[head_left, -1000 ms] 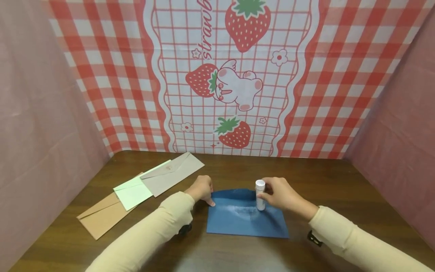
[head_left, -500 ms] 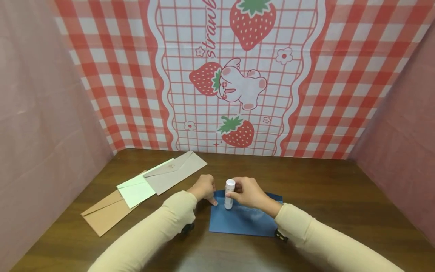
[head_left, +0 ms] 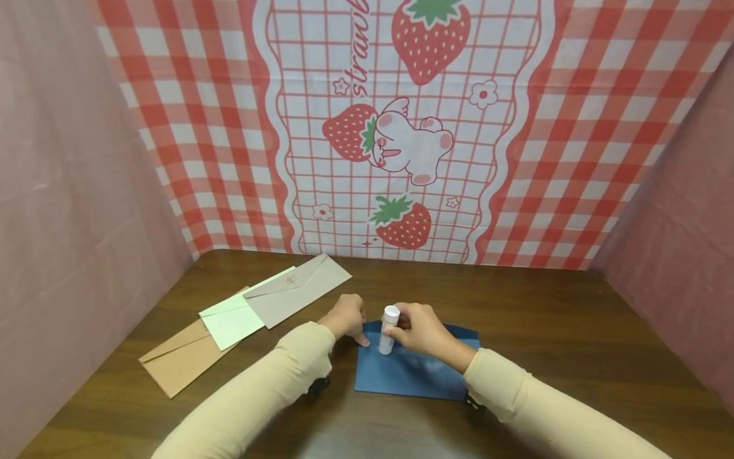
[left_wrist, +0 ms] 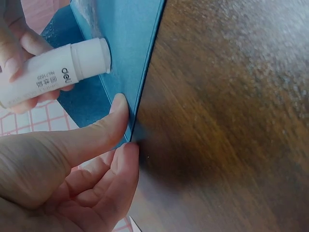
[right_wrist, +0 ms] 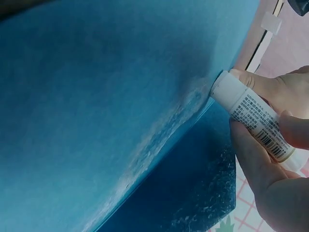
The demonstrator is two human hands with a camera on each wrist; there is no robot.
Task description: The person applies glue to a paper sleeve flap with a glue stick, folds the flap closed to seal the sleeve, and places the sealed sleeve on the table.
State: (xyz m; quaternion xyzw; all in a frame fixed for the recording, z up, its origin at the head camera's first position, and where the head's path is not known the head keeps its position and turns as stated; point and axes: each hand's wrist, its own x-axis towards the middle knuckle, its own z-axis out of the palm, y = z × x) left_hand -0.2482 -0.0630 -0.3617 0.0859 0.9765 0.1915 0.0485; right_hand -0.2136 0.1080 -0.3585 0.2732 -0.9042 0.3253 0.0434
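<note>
A blue envelope (head_left: 410,376) lies on the table with its darker flap (right_wrist: 193,174) opened away from the person. My right hand (head_left: 421,328) grips a white glue stick (head_left: 388,331), its end down on the envelope near the left side. A whitish smear of glue (right_wrist: 149,147) runs along the envelope beside the fold, and specks of it show on the flap. My left hand (head_left: 346,319) pinches the envelope's left edge, thumb on top and fingers at the edge, as the left wrist view shows. The glue stick's tip is hidden against the paper.
To the left, a brown envelope (head_left: 178,363), a light green envelope (head_left: 232,322) and a grey envelope (head_left: 304,290) overlap on the wooden table (head_left: 545,331). A strawberry-print checked cloth (head_left: 229,127) hangs behind, with pink cloth at both sides.
My right hand has slid the glue stick leftward across the envelope, from its right part to near my left hand. Over the last half second it has barely moved. The left hand keeps its hold.
</note>
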